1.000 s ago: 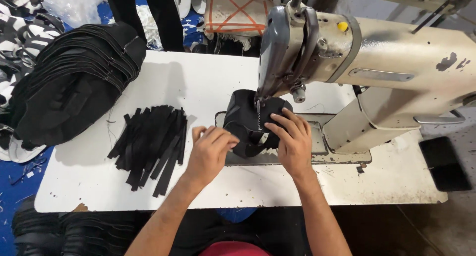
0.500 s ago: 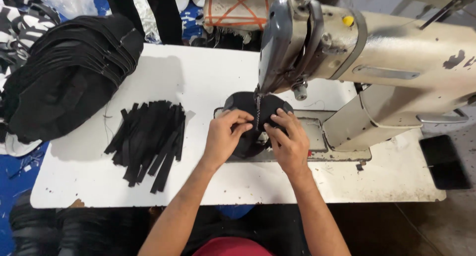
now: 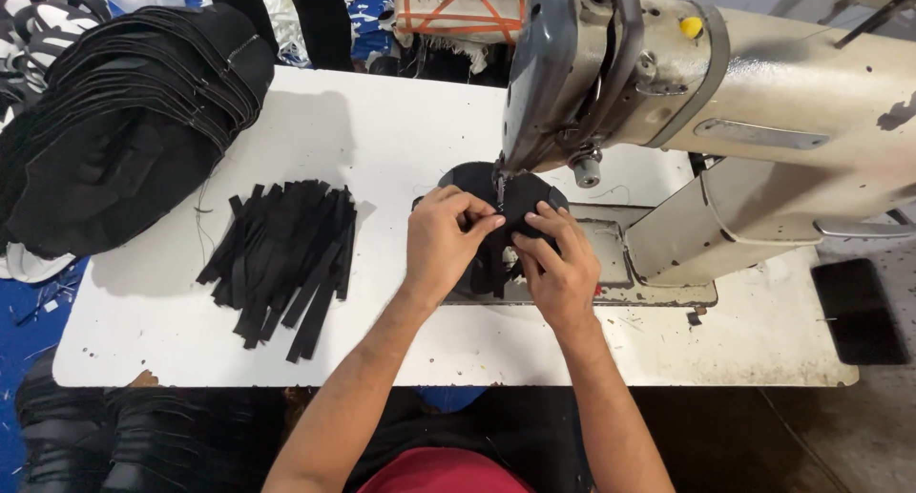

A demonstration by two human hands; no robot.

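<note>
Both hands moved in tighter: our left hand [image 3: 447, 243] & right hand [image 3: 561, 264] pinch the black piece [image 3: 482, 183] under the needle [image 3: 499, 189], grip closed. Strips [image 3: 283, 256] on surface [image 3: 382, 140] unsewn; stack [image 3: 124, 111] waits too.

The light is bright and even and comes from above. The white table [image 3: 401, 149] shines almost too bright, without hard glare. Soft shadows lie left of the black strips [image 3: 281, 254] and the stack of black pieces [image 3: 124, 121]. The focus is sharp; the lower corners are dim.
</note>
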